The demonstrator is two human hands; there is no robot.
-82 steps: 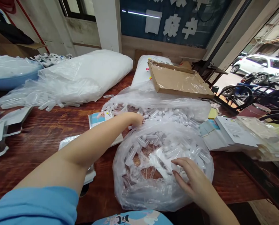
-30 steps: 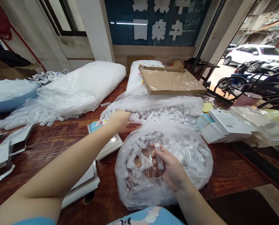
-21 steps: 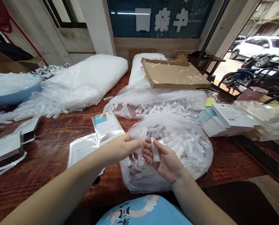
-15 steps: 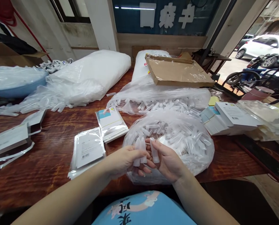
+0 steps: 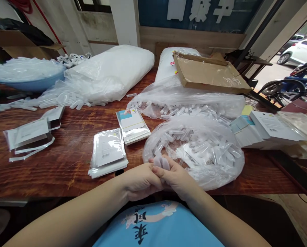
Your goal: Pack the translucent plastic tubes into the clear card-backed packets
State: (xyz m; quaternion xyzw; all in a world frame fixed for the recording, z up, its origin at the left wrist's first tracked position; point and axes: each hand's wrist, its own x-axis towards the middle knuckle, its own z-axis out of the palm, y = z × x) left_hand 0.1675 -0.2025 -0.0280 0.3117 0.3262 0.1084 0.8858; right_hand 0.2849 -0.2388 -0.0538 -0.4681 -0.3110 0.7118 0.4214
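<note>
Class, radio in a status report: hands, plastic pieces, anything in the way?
Left hand and right hand together, gripping translucent plastic pieces. Exact count hidden. Nearest clutter: plastic bag of more pieces, just beyond.

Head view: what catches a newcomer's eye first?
Probably the bare left hand and right hand, together front centre, holding small translucent white plastic pieces. Beyond them lies a clear plastic bag of similar pieces; a round blue plastic basin stands back left, a shallow brown cardboard tray back right.
</note>
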